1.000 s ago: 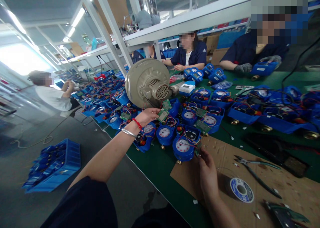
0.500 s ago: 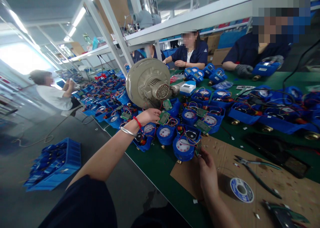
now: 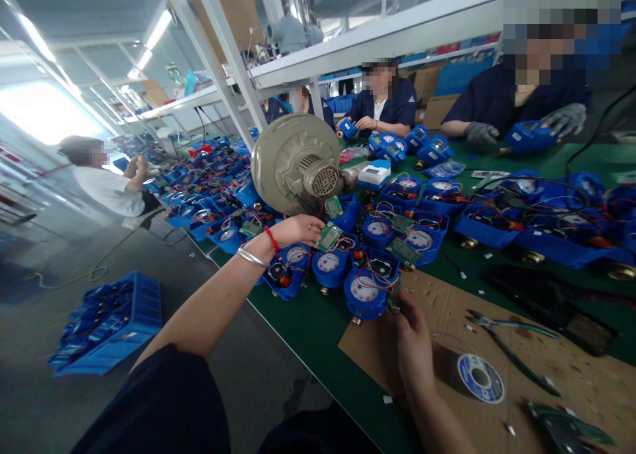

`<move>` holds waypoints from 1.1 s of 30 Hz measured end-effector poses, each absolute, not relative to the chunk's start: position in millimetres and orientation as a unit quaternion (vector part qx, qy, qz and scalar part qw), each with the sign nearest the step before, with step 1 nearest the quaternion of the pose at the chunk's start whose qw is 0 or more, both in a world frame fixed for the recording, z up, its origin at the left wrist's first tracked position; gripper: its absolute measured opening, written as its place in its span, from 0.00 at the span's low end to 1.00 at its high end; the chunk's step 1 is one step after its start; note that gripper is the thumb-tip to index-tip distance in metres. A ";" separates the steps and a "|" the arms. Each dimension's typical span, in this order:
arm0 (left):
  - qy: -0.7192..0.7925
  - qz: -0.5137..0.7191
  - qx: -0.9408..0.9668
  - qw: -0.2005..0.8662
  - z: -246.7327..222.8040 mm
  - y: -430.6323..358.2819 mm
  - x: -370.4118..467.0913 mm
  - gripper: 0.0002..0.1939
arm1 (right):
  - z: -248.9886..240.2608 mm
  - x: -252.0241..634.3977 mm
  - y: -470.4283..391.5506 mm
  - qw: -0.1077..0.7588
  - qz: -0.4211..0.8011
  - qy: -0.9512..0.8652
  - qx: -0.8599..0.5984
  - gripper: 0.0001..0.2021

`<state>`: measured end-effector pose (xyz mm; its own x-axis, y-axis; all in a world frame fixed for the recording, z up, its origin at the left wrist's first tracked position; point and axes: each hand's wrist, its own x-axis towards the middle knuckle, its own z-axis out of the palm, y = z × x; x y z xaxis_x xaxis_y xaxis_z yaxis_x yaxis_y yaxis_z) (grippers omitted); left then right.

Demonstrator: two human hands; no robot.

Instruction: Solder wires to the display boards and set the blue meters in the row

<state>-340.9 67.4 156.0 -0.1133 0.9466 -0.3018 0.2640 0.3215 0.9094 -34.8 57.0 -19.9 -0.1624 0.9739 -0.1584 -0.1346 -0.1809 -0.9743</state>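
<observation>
My left hand, with a red cord and a silver bangle on its wrist, pinches the edge of a green circuit board. That board is above a blue meter and coloured wires run beside it. Near the cardboard's edge, my right hand is closed on a small circuit board, mostly hidden by the fingers. It is at the right side of another blue meter with a white dial, whose housing shows red, yellow and black wires.
A beige blower stands behind the meters. Cutting pliers and a solder spool lie on the cardboard. More meters line the green table. Co-workers sit across it; a blue crate is on the floor.
My hands have hardly moved; the board in my left hand is tilted slightly differently. Across the table, one person now holds up a blue part, and another person's gloved hands have shifted around a meter.
</observation>
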 end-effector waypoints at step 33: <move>0.819 0.271 0.465 0.201 135.4 93.1 -399.7 0.08 | -32.7 -35.4 59.7 0.455 0.608 -0.455 -0.465 0.24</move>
